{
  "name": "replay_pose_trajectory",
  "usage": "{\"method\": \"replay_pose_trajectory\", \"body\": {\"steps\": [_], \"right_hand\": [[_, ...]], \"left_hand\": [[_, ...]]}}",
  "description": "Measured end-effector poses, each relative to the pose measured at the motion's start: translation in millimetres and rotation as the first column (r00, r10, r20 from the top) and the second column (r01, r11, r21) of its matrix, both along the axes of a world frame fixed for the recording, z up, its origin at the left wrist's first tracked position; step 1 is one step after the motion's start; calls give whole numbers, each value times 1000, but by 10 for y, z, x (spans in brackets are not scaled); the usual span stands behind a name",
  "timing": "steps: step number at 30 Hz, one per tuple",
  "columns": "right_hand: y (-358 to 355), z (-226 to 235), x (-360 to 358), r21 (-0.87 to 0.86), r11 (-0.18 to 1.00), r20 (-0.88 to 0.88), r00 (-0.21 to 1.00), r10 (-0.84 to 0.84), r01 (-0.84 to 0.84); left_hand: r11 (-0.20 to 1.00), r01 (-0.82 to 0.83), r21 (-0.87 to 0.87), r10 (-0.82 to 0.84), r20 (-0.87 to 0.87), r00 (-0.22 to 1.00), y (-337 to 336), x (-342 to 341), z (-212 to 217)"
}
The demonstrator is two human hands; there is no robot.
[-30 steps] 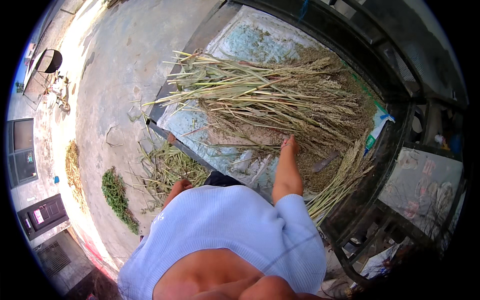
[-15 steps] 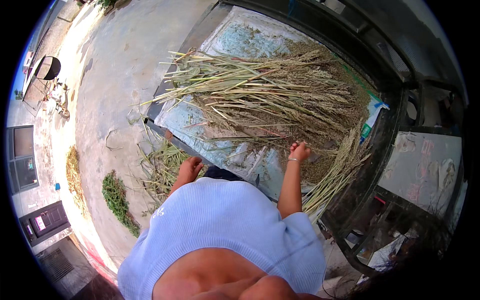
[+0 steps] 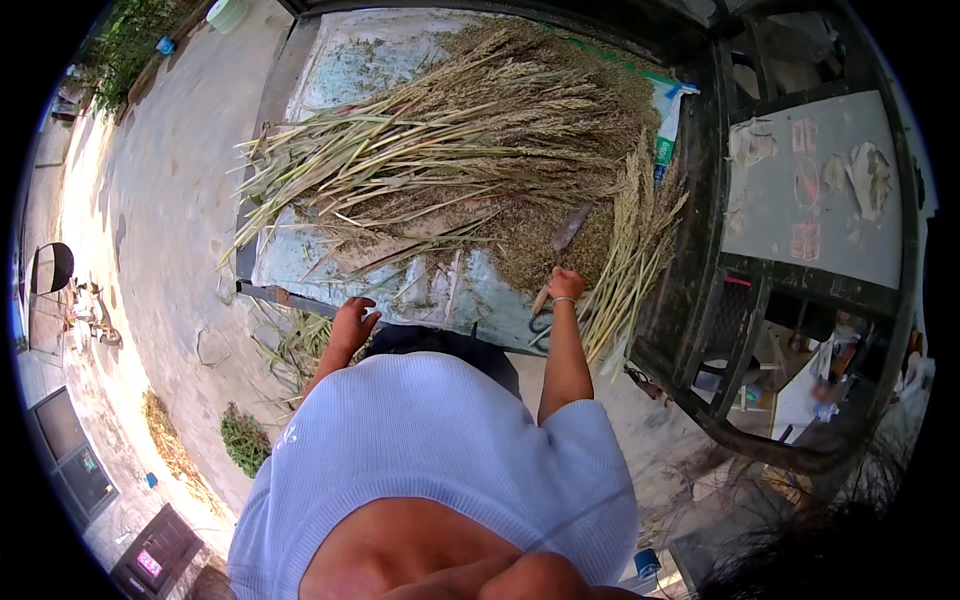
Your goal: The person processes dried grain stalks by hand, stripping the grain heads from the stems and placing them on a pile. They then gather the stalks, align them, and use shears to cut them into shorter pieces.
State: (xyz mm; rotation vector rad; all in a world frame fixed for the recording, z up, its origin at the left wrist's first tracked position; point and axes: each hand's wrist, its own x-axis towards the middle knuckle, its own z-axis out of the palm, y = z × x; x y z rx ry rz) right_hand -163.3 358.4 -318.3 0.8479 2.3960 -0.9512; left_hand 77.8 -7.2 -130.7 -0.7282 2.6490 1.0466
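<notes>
My right hand (image 3: 567,284) is closed around a knife (image 3: 571,229) with a broad, dull brownish blade and a wooden handle. The blade points away from me over a heap of loose seed grain (image 3: 530,250). A dark loop (image 3: 541,321) shows beside the handle's near end; I cannot tell what it belongs to. My left hand (image 3: 352,322) hangs at the near edge of the platform, fingers loosely bent and apart, holding nothing. Beyond both hands lies a thick pile of cut grain stalks (image 3: 430,150), seed heads to the right. A smaller bundle of stalks (image 3: 630,250) lies right of my right hand.
Pale blue sheeting (image 3: 350,50) covers the platform under the stalks. A dark metal frame (image 3: 690,230) with a grey panel (image 3: 815,190) stands on the right. Leafy cuttings (image 3: 310,345) lie on the concrete floor (image 3: 170,200) at left, and a green plant heap (image 3: 244,440) sits farther left.
My view has turned, so the platform sits higher and farther left. My right hand has drawn nearer to me and now grips the knife. The left hand remains by the near edge.
</notes>
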Motion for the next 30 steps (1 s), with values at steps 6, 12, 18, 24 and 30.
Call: {"method": "replay_pose_trajectory", "body": {"steps": [6,12,18,24,30], "right_hand": [[13,-28,673,281,937,-63,971,231,-205],[552,-567,1447,486,863,283,959,-6,-138],[372,118,1293,410,912,175,978,-115,34],[288,-54,1186,406,897,273,915,-299,172],[343,41,1476,92,975,142,967,-213,201]], "left_hand": [[989,-12,149,-19,206,978,171,533,-161],[981,-82,175,36,252,967,180,496,-120],[982,-114,148,60,331,942,247,623,-63],[998,-1,64,-14,227,974,19,563,-11],[980,179,-81,-176,48,983,-330,-198,-151]]}}
